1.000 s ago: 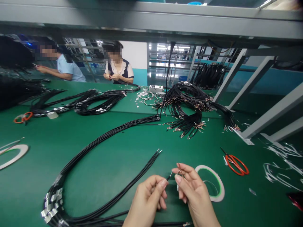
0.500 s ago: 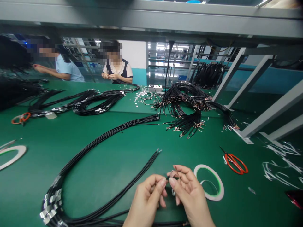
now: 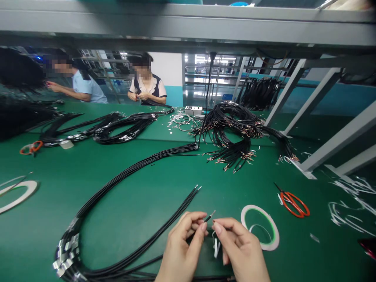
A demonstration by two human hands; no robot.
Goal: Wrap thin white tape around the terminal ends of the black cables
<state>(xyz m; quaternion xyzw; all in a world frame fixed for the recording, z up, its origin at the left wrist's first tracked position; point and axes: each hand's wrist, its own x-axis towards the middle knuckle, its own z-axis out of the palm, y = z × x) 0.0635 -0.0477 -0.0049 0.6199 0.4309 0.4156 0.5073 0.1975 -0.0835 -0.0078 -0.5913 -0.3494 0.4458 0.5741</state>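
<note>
My left hand (image 3: 183, 246) is closed, pinching a thin black cable (image 3: 209, 217) whose bare silvery tip points up and right. Just right of that tip, my right hand (image 3: 245, 248) is closed too, thumb against forefinger. A thin white strip (image 3: 216, 247) dangles below its fingertips, apparently held there; anything else in the pinch is hidden. Left of my hands, a bundle of black cables (image 3: 110, 186) curves across the green table (image 3: 141, 211), with silvery bands (image 3: 66, 254) at its bend. Close beside my right hand lies a white tape roll (image 3: 274, 237) with a green inner ring.
Red-handled scissors (image 3: 295, 205) and white scraps (image 3: 346, 213) lie on the right. Coiled black cables (image 3: 229, 117) are heaped farther back. Metal legs (image 3: 337, 135) and an overhead beam (image 3: 188, 23) frame the table. Two people (image 3: 148, 88) work across it. More scissors (image 3: 32, 147) lie left.
My hands have drawn slightly apart, and the cable's silvery tip now shows between them. The copper-coloured strip at my right fingers is out of sight; the white strip hangs more visibly.
</note>
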